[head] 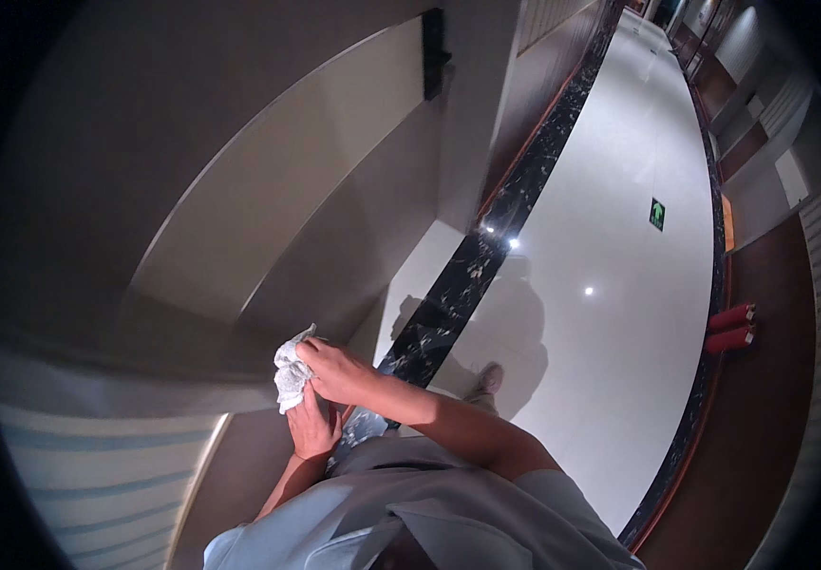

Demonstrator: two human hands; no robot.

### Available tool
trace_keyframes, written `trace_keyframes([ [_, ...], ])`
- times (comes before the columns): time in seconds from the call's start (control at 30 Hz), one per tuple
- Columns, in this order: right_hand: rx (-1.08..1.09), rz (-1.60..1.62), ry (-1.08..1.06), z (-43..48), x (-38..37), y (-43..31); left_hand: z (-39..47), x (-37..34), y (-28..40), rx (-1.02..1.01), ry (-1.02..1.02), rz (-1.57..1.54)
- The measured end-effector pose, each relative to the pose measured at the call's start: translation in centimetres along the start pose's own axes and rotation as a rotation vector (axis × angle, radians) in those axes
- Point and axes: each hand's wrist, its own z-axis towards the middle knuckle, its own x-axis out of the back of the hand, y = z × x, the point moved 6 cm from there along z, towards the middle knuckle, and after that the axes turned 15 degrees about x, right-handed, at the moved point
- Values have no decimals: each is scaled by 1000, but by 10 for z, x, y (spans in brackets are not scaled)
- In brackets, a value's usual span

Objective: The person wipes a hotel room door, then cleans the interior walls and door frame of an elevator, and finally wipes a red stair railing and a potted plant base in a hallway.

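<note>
A crumpled white cloth is bunched up between my two hands, close to the corner of the wall at the left. My right hand grips its right side from above, thumb and fingers closed on the fabric. Just below, my left hand has its fingers against the lower part of the cloth; how firmly they hold it is hard to see. Beside the hands stands a door or wall panel with a pale curved-looking band and a dark fitting at its edge.
A glossy pale corridor floor runs ahead, with a black marbled border and a green exit-arrow sign. Two red fire extinguishers appear along the right wall. A ribbed pale wall panel is at the lower left.
</note>
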Motion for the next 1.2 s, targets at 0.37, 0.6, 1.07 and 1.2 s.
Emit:
trace_keyframes([
  [0.37,-386,-119,402,-101,375,90,189,-140,318,-210,-117,-165],
  [0.6,-278,-134,512,-83,524,166,312,-214,423,-162,-176,-169],
  [1.07,-341,-43,624,88,804,427,650,-336,578,-189,65,-147],
  [1.2,-380,51,603,118,835,495,707,-370,589,-23,88,-48],
])
